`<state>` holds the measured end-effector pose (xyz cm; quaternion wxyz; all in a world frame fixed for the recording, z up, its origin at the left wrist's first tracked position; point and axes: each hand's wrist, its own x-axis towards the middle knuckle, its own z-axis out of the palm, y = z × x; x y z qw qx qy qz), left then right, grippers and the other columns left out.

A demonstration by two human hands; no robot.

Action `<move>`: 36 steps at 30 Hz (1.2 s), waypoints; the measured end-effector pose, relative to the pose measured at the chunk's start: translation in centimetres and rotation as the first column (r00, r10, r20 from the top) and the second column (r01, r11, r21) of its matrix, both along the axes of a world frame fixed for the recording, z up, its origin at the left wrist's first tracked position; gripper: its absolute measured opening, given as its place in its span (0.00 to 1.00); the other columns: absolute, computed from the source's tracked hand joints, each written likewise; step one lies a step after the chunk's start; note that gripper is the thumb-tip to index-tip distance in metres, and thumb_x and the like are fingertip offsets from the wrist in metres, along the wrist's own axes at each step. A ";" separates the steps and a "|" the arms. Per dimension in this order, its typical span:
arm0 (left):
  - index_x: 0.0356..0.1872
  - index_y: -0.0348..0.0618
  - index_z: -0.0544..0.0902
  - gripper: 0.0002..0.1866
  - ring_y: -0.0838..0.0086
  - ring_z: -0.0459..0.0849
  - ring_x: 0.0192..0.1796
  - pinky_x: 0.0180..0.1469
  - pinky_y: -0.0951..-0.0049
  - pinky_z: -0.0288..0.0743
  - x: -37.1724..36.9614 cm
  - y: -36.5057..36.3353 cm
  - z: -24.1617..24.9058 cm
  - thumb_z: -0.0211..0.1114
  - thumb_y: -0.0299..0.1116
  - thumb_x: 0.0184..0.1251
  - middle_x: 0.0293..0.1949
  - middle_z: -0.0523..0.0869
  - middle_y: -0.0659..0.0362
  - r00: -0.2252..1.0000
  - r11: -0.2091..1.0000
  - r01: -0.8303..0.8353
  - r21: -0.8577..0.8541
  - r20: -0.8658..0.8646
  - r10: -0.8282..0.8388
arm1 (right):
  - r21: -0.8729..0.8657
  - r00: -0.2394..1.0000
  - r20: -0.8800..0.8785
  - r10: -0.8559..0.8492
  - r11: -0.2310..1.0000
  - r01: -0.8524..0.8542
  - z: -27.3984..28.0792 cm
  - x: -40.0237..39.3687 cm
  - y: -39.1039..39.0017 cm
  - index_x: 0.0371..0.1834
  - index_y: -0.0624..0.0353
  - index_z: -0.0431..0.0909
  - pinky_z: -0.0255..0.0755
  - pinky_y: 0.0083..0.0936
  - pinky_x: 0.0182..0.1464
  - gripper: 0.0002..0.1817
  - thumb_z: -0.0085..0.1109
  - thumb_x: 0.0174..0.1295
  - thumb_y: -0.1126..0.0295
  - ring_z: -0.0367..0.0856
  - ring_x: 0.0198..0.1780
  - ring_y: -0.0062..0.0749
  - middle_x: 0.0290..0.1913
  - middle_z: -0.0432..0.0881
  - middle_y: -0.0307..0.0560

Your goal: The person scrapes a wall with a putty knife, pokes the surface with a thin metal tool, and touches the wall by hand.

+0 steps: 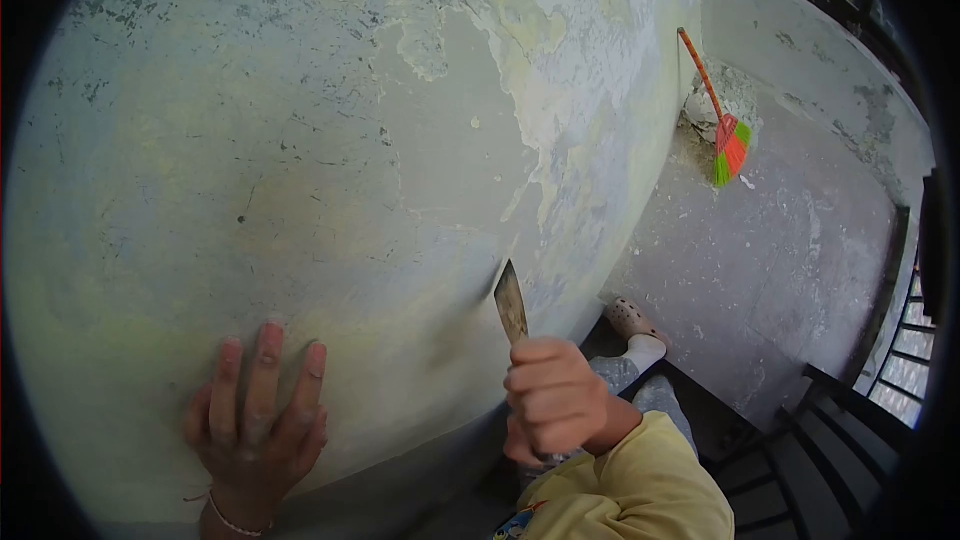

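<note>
My right hand [555, 397] is wrapped round the handle of a scraper [511, 302]. The scraper's flat, stained blade points up, its tip at the wall [300, 190], where the paint is patchy and flaking. Around the tip are pale ragged paint edges, with a bare grey patch above and to the left. My left hand [262, 415] lies with fingers spread against the lower left of the wall, holding nothing. A thin bracelet circles that wrist. Most of the scraper's handle is hidden in my fist.
A broom [733, 148] with orange and green bristles leans by the wall corner. Flakes litter the grey floor [760, 270]. My foot in a beige clog [632, 320] stands below. Black metal railings [800, 460] are at lower right.
</note>
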<state>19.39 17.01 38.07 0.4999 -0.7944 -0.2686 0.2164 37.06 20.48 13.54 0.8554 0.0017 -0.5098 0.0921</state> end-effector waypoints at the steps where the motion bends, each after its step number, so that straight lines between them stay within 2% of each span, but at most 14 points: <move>1: 0.64 0.70 0.81 0.21 0.67 0.69 0.73 0.65 0.62 0.61 -0.1 -0.3 0.2 0.44 0.48 0.79 0.70 0.78 0.66 1.000 1.000 -0.014 -0.008 0.000 0.014 | -0.055 1.000 0.026 -0.016 0.998 0.017 -0.3 -0.3 1.2 0.15 0.55 0.53 0.41 0.28 0.22 0.15 0.51 0.38 0.83 0.55 0.17 0.35 0.20 0.49 0.40; 5: 0.64 0.70 0.81 0.21 0.66 0.70 0.73 0.65 0.61 0.61 -0.1 -0.1 0.2 0.45 0.47 0.78 0.69 0.79 0.66 1.000 1.000 0.009 -0.017 0.019 -0.008 | -0.141 0.994 0.029 -0.103 0.984 0.106 0.3 2.6 0.5 0.14 0.58 0.57 0.43 0.28 0.21 0.10 0.46 0.37 0.85 0.55 0.17 0.35 0.20 0.51 0.42; 6: 0.64 0.69 0.81 0.21 0.66 0.70 0.73 0.65 0.61 0.61 -0.1 0.0 0.1 0.45 0.47 0.78 0.69 0.79 0.66 1.000 1.000 0.006 -0.017 0.022 -0.006 | -0.114 0.992 0.112 -0.055 0.991 0.067 0.5 4.0 -1.0 0.15 0.59 0.64 0.59 0.28 0.19 0.10 0.51 0.37 0.87 0.69 0.16 0.37 0.17 0.69 0.45; 7: 0.64 0.69 0.81 0.21 0.66 0.70 0.73 0.65 0.61 0.61 -0.1 0.1 0.0 0.45 0.47 0.78 0.69 0.79 0.66 1.000 1.000 0.008 -0.017 0.028 -0.008 | -0.113 0.991 0.118 -0.056 0.991 0.070 1.0 3.9 -1.7 0.15 0.59 0.64 0.59 0.28 0.19 0.10 0.51 0.37 0.87 0.69 0.16 0.37 0.17 0.69 0.45; 9: 0.67 0.64 0.79 0.23 0.59 0.67 0.75 0.67 0.57 0.58 -0.3 0.0 0.1 0.50 0.48 0.75 0.74 0.74 0.58 1.000 0.999 0.017 -0.039 -0.010 -0.017 | 0.223 0.998 -0.060 0.034 0.975 -0.020 1.9 2.8 -2.5 0.13 0.58 0.62 0.58 0.27 0.18 0.11 0.51 0.40 0.87 0.68 0.16 0.37 0.16 0.67 0.45; 13: 0.67 0.64 0.79 0.23 0.59 0.66 0.75 0.68 0.56 0.58 -0.3 -0.1 0.0 0.50 0.48 0.75 0.74 0.74 0.59 1.000 1.000 0.009 -0.026 -0.012 -0.009 | -0.008 0.992 0.129 -0.003 1.000 0.004 0.3 1.4 1.4 0.11 0.58 0.62 0.57 0.26 0.17 0.12 0.51 0.42 0.86 0.64 0.12 0.32 0.14 0.65 0.43; 17: 0.65 0.67 0.80 0.21 0.63 0.68 0.74 0.67 0.59 0.58 -0.1 0.0 -0.1 0.49 0.46 0.76 0.71 0.76 0.63 1.000 1.000 0.013 -0.024 0.014 -0.013 | 0.065 0.999 -0.041 -0.007 0.998 0.010 2.2 2.8 -1.5 0.13 0.61 0.59 0.58 0.28 0.18 0.10 0.49 0.38 0.85 0.66 0.15 0.37 0.16 0.67 0.46; 19: 0.64 0.69 0.81 0.21 0.66 0.70 0.73 0.66 0.61 0.59 -0.1 -0.2 0.0 0.47 0.44 0.76 0.69 0.79 0.67 1.000 1.000 0.005 -0.013 0.024 -0.005 | 0.079 0.999 -0.032 0.035 0.996 -0.033 2.4 2.4 -1.2 0.13 0.61 0.60 0.59 0.28 0.18 0.10 0.50 0.37 0.85 0.67 0.15 0.37 0.16 0.67 0.46; 21: 0.66 0.64 0.80 0.22 0.60 0.66 0.75 0.68 0.57 0.57 -0.4 -0.1 0.1 0.50 0.47 0.75 0.74 0.74 0.59 1.000 0.999 0.019 -0.044 -0.011 -0.020 | 0.080 0.997 -0.027 0.072 0.994 -0.070 1.9 1.5 -0.5 0.13 0.60 0.60 0.59 0.28 0.18 0.10 0.51 0.36 0.84 0.67 0.15 0.37 0.16 0.68 0.47; 25: 0.66 0.65 0.80 0.22 0.60 0.66 0.76 0.69 0.57 0.57 -0.7 -0.3 0.3 0.50 0.47 0.75 0.73 0.74 0.60 1.000 0.998 0.021 -0.053 -0.015 -0.022 | -0.120 0.994 0.107 -0.021 0.992 0.034 1.7 2.2 -0.2 0.14 0.59 0.64 0.64 0.29 0.18 0.10 0.53 0.36 0.85 0.68 0.14 0.35 0.15 0.69 0.44; 28: 0.66 0.65 0.80 0.22 0.60 0.66 0.76 0.69 0.57 0.57 -0.6 -0.1 0.1 0.51 0.47 0.75 0.73 0.75 0.60 1.000 0.998 0.025 -0.055 0.001 -0.025 | 0.103 0.998 -0.041 0.043 0.994 -0.038 2.5 2.9 -2.1 0.15 0.59 0.65 0.64 0.31 0.19 0.09 0.54 0.37 0.83 0.69 0.16 0.37 0.17 0.70 0.46; 31: 0.66 0.64 0.80 0.22 0.61 0.66 0.76 0.69 0.57 0.58 -0.5 -0.1 0.3 0.52 0.46 0.75 0.73 0.75 0.60 1.000 0.998 0.030 -0.058 0.000 -0.030 | 0.029 0.996 0.074 0.050 0.998 -0.052 1.5 1.9 -0.5 0.15 0.59 0.65 0.65 0.30 0.19 0.09 0.55 0.35 0.83 0.68 0.16 0.37 0.16 0.69 0.45; 33: 0.66 0.64 0.80 0.22 0.62 0.66 0.76 0.69 0.57 0.58 -0.7 -0.1 0.3 0.51 0.45 0.75 0.73 0.75 0.60 0.999 0.998 0.018 -0.056 -0.032 -0.019 | -0.190 0.994 0.105 -0.012 0.981 0.032 1.0 1.3 1.0 0.15 0.59 0.65 0.65 0.28 0.19 0.10 0.56 0.33 0.85 0.68 0.15 0.36 0.15 0.67 0.43; 36: 0.67 0.65 0.79 0.22 0.62 0.66 0.76 0.69 0.57 0.58 -0.5 -0.3 0.4 0.52 0.45 0.74 0.73 0.75 0.61 1.000 0.997 -0.002 -0.082 -0.002 0.002 | -0.065 1.000 0.012 0.007 0.998 -0.006 2.6 2.0 -2.7 0.16 0.60 0.65 0.62 0.29 0.19 0.10 0.53 0.33 0.85 0.69 0.15 0.36 0.15 0.68 0.43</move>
